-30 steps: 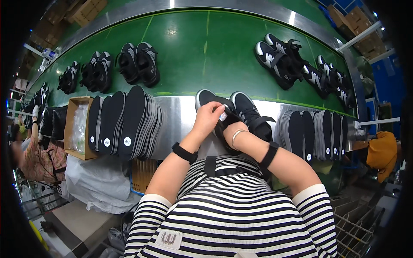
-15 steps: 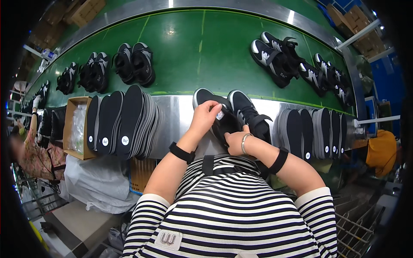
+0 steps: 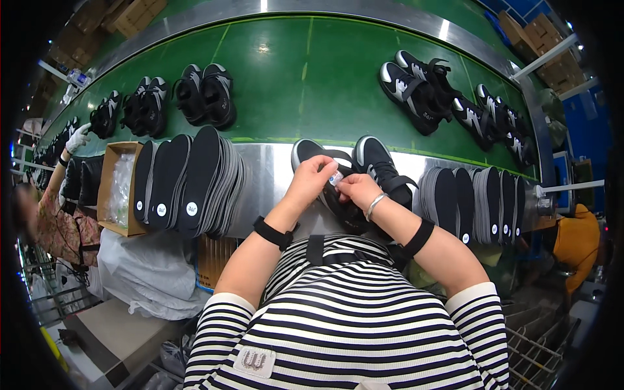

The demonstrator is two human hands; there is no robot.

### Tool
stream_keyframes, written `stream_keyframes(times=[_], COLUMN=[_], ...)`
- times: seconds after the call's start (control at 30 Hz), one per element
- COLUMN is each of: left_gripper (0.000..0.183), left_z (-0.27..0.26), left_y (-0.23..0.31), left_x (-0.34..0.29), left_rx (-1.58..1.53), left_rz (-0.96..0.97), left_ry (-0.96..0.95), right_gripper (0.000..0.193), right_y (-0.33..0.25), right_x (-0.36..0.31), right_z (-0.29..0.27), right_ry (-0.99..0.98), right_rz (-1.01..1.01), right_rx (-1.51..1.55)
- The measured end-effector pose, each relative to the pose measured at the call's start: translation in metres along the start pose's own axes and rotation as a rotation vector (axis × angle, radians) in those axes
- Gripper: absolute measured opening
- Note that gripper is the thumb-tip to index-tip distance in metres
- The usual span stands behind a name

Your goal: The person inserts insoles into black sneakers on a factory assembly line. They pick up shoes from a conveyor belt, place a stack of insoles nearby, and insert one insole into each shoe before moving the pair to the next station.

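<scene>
Two black sneakers with silver-grey toes lie side by side before me, toes pointing away. At the opening of the left sneaker [image 3: 303,151], my left hand [image 3: 310,181] is closed in a pinch on its tongue. A small white label [image 3: 335,177] shows there between my hands. My right hand [image 3: 359,192] has its fingertips closed at the label's edge; the wrist wears a silver bangle. Much of the left sneaker's opening is hidden by my hands. The right sneaker [image 3: 376,156] stands just beyond my right hand, its strap [image 3: 398,182] sticking out sideways.
Stacked insoles [image 3: 211,182] stand left, beside a cardboard box [image 3: 118,188] holding clear plastic; more insoles [image 3: 439,201] stand right. Several sneakers [image 3: 207,96] rest on the green conveyor [image 3: 273,78]. At far left, another person's gloved hand [image 3: 78,138] reaches toward shoes.
My right hand has moved up from the left sneaker's heel side to the label by my left hand. The right sneaker sits slightly further right. The other person's gloved hand has moved toward the shoes.
</scene>
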State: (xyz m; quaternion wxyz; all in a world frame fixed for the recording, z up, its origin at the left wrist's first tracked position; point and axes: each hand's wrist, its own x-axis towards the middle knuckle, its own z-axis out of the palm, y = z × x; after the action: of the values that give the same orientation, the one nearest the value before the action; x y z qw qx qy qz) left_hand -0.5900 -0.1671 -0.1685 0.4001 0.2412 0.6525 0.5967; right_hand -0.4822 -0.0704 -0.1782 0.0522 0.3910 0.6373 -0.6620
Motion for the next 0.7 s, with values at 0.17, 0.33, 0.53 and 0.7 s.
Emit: stream_keyframes(times=[0.17, 0.33, 0.53, 0.7], left_gripper=[0.019, 0.018, 0.014, 0.01], left_z=[0.003, 0.005, 0.033, 0.047], left_y=[-0.005, -0.003, 0.023, 0.037], left_x=[0.003, -0.002, -0.034, -0.047], left_rx=[-0.009, -0.045, 0.318, 0.602], left_rz=[-0.004, 0.019, 0.302, 0.538], left_ry=[0.022, 0.072, 0.102, 0.084], right_gripper=[0.018, 0.017, 0.014, 0.013], right_y=[-0.008, -0.033, -0.081, -0.03], right_x=[-0.008, -0.035, -0.111, -0.129], right_z=[-0.007, -0.015, -0.078, -0.112], right_ry=[-0.026, -0.105, -0.034, 0.175], right_rz=[0.02, -0.039, -0.347, -0.356], right_rx=[0.152, 0.358, 0.205, 0.269])
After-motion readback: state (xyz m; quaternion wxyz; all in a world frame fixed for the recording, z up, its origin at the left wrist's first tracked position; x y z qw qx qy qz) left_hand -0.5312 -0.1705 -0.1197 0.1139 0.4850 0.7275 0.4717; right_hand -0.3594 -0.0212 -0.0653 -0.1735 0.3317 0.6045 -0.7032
